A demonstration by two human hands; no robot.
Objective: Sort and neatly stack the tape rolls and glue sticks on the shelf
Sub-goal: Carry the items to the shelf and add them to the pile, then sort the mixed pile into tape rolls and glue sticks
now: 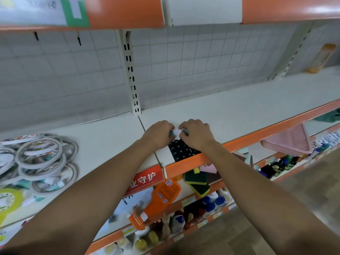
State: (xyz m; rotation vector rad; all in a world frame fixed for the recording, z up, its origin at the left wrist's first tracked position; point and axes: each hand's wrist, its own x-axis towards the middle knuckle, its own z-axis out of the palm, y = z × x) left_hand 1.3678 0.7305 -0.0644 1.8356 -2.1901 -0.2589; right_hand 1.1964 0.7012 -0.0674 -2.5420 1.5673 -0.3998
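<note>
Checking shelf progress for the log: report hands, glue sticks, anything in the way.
Left hand and right hand gripping glue sticks, close together near shelf front. Black dotted block between them and the edge. Tape rolls heaped loose at left, clear of hands.

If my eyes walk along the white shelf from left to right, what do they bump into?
Pile of tape rolls → left hand → glue sticks pinched between both hands → right hand → orange packet far off at the back.

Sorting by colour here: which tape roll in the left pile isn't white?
The yellow-green roll at the pile's near edge; the other tape rolls are thin white rings.
</note>
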